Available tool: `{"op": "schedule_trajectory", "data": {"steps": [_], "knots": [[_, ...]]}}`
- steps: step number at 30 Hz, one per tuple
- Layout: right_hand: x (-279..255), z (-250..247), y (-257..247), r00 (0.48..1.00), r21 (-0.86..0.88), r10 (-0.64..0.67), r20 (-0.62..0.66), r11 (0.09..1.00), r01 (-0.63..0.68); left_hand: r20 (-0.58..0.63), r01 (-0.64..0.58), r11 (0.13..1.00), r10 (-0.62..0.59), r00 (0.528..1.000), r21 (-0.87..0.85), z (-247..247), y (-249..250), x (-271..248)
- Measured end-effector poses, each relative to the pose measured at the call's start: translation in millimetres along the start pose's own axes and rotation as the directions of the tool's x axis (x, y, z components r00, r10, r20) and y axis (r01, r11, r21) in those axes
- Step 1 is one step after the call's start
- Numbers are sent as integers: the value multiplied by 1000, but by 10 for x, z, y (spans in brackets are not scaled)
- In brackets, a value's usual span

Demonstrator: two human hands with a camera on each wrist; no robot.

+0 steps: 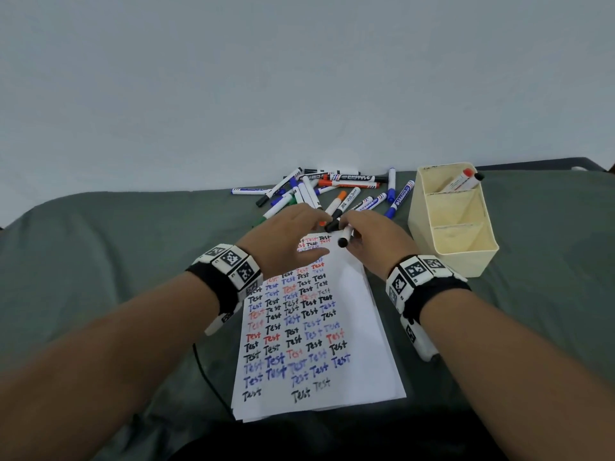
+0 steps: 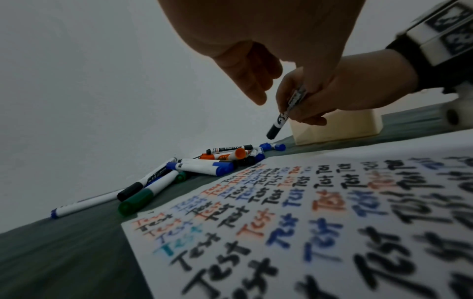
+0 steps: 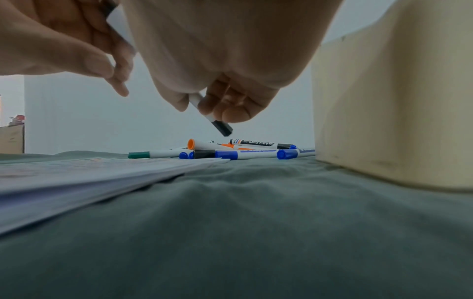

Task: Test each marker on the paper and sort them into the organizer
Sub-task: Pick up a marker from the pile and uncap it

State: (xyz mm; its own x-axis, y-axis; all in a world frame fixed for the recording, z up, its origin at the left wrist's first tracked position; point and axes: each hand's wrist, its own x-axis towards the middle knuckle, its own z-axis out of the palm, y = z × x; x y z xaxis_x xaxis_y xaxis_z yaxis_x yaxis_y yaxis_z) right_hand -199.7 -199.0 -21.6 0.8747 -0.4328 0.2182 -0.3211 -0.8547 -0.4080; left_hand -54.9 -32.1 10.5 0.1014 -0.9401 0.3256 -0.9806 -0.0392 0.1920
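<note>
a person's two hands meet over the far end of a sheet of paper [image 1: 319, 327] on a grey-green cloth [image 1: 100, 261]. the right hand [image 1: 372, 241] has its fingers curled round a black marker [image 1: 344, 237], held above the paper with its black cap end pointing down toward the pile; whether the cap is on tight cannot be told. the left hand [image 1: 286, 241] hovers just beside it, fingers loose and gripping nothing, close to the marker's cap as if about to pull it off.

the paper is nearly filled with rows of the word "test" in black, blue and red, with bare space only at the near edge.

beyond the paper lies a pile of markers [image 1: 332, 191], many of them, blue, black, orange and green, tumbled across each other.

to the right stands a cream organizer [image 1: 452, 257] with three compartments. only the far compartment holds anything: what looks like two markers, one red-capped, one black-capped. the other two look empty.

judging by this, sorting has barely begun and most markers remain to be tested and placed.
</note>
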Motion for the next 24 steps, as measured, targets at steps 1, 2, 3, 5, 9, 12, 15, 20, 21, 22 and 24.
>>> {"op": "schedule_trajectory", "data": {"steps": [1,2,3,5,9,12,15,20,21,22,24], "knots": [[-2,-6,-1,1000,10,-4,4,1000,4,11,38,999,-38,999,-8,11,-27,4],[-8,-11,-3,1000,21,-12,6,1000,12,16,65,998,-65,998,-13,24,-56,13],[-18,-17,-6,1000,38,-23,2,999,23,26,86,996,-85,996,-11,36,-83,26],[-46,-33,-22,998,80,-50,-23,995,52,81,135,991,-135,988,3,63,-125,61],[-107,-42,-51,995,199,-88,-36,975,94,213,203,977,-212,954,65,117,-188,145],[-106,-35,-49,997,263,-53,-53,963,65,226,196,980,-198,954,31,137,-213,200],[-95,-23,-47,999,255,-34,-31,966,41,193,236,971,-225,955,-37,139,-197,260],[-59,6,10,999,263,-14,-37,964,23,326,295,954,-295,898,52,104,-194,221],[-36,15,19,1000,210,-1,-15,978,4,329,289,956,-291,898,56,89,-201,178],[-17,27,31,1000,172,15,0,985,-14,329,280,958,-282,901,54,77,-203,138],[3,52,45,999,187,35,9,982,-37,349,267,962,-271,897,60,53,-176,65]]}}
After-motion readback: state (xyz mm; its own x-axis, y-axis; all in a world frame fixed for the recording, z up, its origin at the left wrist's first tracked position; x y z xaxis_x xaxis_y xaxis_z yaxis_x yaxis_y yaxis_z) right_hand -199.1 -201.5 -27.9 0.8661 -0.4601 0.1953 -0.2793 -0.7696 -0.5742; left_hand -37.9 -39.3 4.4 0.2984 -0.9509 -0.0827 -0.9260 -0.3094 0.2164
